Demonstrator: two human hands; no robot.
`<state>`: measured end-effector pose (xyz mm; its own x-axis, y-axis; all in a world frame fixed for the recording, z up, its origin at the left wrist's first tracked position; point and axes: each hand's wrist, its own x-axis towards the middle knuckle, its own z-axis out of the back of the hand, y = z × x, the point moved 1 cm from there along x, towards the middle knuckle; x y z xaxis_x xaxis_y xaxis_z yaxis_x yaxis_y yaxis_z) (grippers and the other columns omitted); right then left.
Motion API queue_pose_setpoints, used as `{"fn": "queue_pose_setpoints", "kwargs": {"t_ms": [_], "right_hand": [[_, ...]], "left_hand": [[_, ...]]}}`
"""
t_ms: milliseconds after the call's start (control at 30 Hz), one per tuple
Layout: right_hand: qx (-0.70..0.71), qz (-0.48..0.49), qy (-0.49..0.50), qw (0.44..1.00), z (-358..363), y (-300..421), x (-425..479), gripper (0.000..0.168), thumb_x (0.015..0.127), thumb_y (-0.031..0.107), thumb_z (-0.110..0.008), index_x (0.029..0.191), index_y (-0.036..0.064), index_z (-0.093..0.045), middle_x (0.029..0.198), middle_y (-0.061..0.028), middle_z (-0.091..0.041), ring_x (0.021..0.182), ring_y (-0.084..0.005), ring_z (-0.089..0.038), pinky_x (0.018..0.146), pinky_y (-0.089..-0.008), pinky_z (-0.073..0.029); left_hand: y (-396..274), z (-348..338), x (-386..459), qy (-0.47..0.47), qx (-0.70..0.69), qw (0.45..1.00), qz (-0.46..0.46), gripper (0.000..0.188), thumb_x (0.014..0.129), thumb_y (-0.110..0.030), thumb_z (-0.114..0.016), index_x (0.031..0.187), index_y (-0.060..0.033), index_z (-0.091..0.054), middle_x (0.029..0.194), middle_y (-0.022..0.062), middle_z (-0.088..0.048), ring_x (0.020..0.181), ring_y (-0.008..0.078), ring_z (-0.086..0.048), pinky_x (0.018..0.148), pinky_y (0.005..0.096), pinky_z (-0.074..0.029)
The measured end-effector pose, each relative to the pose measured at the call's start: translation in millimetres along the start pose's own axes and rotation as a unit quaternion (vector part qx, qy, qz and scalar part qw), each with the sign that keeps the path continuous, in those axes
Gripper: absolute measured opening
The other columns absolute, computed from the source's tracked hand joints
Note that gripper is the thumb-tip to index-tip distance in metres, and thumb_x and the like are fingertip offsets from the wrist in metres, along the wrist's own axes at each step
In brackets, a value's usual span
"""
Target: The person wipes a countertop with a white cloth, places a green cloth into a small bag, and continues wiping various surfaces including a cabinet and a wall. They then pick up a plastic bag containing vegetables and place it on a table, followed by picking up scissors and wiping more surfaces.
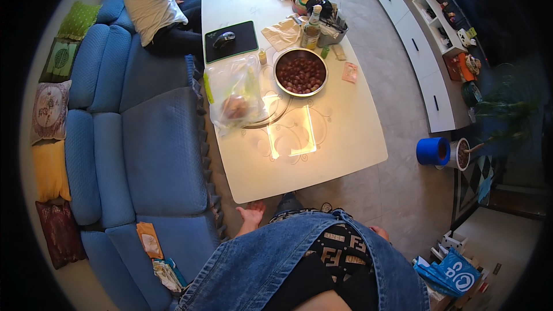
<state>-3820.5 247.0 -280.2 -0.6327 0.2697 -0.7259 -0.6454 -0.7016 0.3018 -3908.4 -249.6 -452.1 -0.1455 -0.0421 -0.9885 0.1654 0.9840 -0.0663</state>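
My left hand (252, 213), palm up with its fingers apart, holds nothing beside the near left corner of the cream table (350, 147). My right hand (380, 232) shows only partly past the edge of my denim jacket; its fingers and anything in them are hidden. On the table stands a steel bowl (325, 78) of reddish-purple grapes (301, 73). To its left lies a clear plastic bag (231, 82) with a brownish round thing inside. A small yellowish bottle (262, 56) and a glass bottle (311, 30) stand close to the bowl.
A blue sofa (164, 151) runs along the left, where another person (153, 6) sits. A mouse (224, 39) rests on a black mat (248, 49). A grey container (343, 34) stands beyond the bowl. White drawers (414, 47), a blue pot (432, 151) and a blue bag (453, 272) are on the right.
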Motion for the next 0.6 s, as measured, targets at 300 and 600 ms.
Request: {"fn": "queue_pose_setpoints", "kwargs": {"t_ms": [300,600], "right_hand": [[-0.125,-0.024,-0.021,0.992,-6.7,-27.6,6.5,0.033,0.088,0.029,-0.049,0.105,0.003,-0.060,0.088,-0.0102,-0.066,0.077,-0.0220,-0.063,0.070,-0.0316,-0.048],[0.175,-0.073,0.033,0.981,38.6,10.9,3.1,0.032,0.089,0.026,-0.050,0.105,-0.001,-0.059,0.088,-0.0108,-0.065,0.075,-0.0186,-0.063,0.067,-0.0303,-0.049]], "left_hand": [[43.3,-24.5,36.8,0.177,0.012,0.984,-0.004,0.045,0.083,-0.046,-0.037,0.107,-0.0128,-0.056,0.111,0.0090,-0.057,0.101,0.0336,-0.052,0.088,0.0525,-0.039],[78.0,-60.0,63.3,0.188,-0.215,0.957,-0.046,0.055,0.088,-0.048,-0.028,0.127,-0.0121,-0.041,0.132,0.0074,-0.041,0.119,0.0278,-0.039,0.099,0.0436,-0.032]]}}
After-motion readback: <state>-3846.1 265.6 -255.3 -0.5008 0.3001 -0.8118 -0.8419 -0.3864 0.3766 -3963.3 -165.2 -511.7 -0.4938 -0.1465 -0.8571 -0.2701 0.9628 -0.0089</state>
